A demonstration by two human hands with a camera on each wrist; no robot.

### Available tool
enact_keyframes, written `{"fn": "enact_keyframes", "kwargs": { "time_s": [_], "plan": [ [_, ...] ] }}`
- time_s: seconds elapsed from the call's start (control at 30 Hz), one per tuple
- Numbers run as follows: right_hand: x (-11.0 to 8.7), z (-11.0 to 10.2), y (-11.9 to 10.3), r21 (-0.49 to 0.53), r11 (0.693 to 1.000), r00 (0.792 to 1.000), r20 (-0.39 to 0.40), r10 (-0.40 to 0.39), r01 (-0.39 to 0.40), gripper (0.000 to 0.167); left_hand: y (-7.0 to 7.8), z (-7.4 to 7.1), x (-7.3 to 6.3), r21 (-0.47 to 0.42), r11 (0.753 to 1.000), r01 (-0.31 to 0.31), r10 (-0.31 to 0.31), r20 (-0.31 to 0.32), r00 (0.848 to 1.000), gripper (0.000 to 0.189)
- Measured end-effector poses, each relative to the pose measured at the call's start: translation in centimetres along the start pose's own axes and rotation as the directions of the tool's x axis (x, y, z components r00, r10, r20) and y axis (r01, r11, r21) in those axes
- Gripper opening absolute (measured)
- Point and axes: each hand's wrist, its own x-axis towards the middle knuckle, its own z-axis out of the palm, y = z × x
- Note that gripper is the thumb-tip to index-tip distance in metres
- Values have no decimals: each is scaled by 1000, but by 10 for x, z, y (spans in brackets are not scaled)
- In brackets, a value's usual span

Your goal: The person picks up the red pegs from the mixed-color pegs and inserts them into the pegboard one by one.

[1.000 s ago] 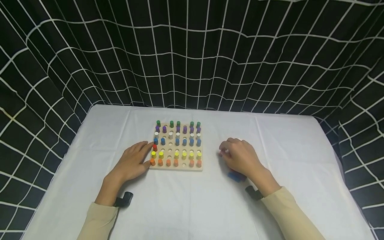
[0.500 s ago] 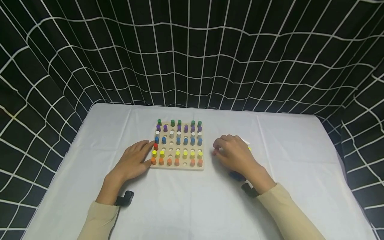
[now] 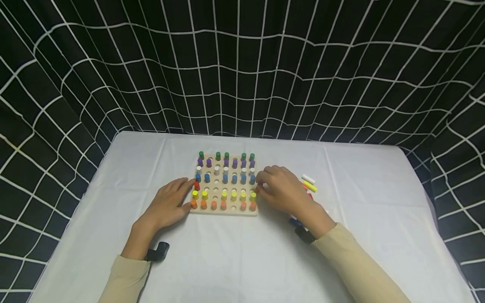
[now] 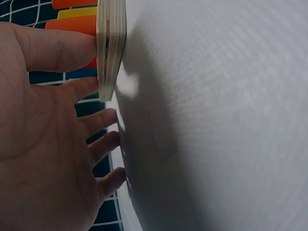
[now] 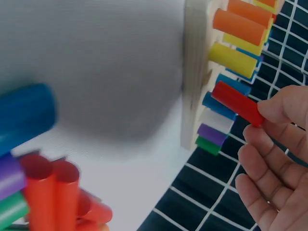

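Observation:
A wooden pegboard [image 3: 223, 213] lies on the white table, with rows of orange, yellow, blue, white, purple and green pegs standing in it. One red peg [image 3: 196, 186] is upright in the row between yellow and blue, at the left end. My left hand [image 3: 165, 205] rests at the board's left side, its thumb and forefinger touching the edge and the other fingertips on the cloth. At the board's right edge, my right hand [image 3: 283, 189] pinches another red peg [image 5: 237, 102] between thumb and forefinger. That peg is tilted, its free end towards the board's holes.
Right of the board, partly behind my right arm, lie loose pegs: a white peg [image 3: 308, 179], a yellow peg [image 3: 310, 186] and a blue peg [image 3: 294, 221]. Several red pegs [image 5: 48, 192] lie bunched there too. A black curtain with white netting [image 3: 242, 75] surrounds the table.
My right hand has moved left from the loose pegs to the board's right edge, bringing the red peg along and uncovering white and yellow pegs. My left hand stays at the board's edge.

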Motion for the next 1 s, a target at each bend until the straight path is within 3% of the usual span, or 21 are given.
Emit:
{"fn": "enact_keyframes", "kwargs": {
  "time_s": [0.57,1.0],
  "plan": [
    [19,2,-19,54,999,1000,-21,-9,10,11,-1,-2,-1,-1,1000,-16,16,5,1000,72],
    [37,10,-30,70,997,999,39,-31,29,12,-4,-4,-1,-33,999,-19,19,6,1000,73]
  ]
}}
